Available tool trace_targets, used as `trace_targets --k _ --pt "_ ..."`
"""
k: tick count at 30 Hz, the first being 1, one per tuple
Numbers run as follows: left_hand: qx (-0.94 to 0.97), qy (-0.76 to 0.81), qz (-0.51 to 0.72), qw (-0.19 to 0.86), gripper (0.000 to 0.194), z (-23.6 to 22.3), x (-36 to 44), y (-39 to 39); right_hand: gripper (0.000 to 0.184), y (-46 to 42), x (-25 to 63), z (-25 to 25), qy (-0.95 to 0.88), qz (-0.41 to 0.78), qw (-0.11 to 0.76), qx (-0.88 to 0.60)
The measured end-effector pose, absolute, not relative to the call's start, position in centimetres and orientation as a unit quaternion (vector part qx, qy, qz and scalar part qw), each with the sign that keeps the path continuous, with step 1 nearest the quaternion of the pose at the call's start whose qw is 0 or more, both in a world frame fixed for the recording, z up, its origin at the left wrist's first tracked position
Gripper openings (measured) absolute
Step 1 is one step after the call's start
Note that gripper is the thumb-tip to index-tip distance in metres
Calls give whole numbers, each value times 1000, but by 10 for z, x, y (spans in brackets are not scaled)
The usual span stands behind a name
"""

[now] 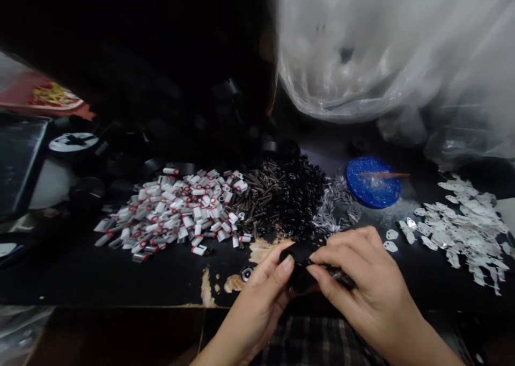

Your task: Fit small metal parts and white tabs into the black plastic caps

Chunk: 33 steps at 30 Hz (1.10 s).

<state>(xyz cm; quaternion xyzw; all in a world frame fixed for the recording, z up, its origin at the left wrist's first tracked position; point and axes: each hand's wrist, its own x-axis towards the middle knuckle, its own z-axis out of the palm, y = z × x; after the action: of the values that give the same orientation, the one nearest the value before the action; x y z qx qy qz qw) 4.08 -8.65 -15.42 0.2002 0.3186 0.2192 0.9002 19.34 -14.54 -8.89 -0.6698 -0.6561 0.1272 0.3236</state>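
Note:
My left hand point(267, 280) is closed around a dark, rounded black part point(298, 272), thumb on its near edge. My right hand point(358, 280) pinches at the right side of that part with thumb and forefinger; whatever small piece is between the fingertips is too dark to name. A dark, slim object point(341, 276) shows under the right fingers, its kind unclear. Just beyond the hands lie a heap of small black parts point(301, 194), a pile of coil springs point(261, 194) and a scatter of thin silver pins point(340, 202). A small ring-shaped part point(247, 273) sits left of my left hand.
White and grey cylindrical pieces with red rings point(181, 210) are heaped at left. A blue round lid point(372, 183) with a thin stick across it stands beyond the right hand. Flat silver plates point(462, 221) spread at right. A clear plastic bag point(346, 87) hangs above.

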Motion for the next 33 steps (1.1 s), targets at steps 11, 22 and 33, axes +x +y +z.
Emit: trace_targets --k 11,22,33 --pt "242 416 257 838 23 -141 34 -69 22 -148 198 -84 -580 291 249 -719" --pt "293 400 246 833 22 -143 29 -66 26 -143 201 -81 -583 330 266 -693" --pt "542 391 174 723 23 -147 23 -59 7 -149 200 -76 -566 351 244 -706"
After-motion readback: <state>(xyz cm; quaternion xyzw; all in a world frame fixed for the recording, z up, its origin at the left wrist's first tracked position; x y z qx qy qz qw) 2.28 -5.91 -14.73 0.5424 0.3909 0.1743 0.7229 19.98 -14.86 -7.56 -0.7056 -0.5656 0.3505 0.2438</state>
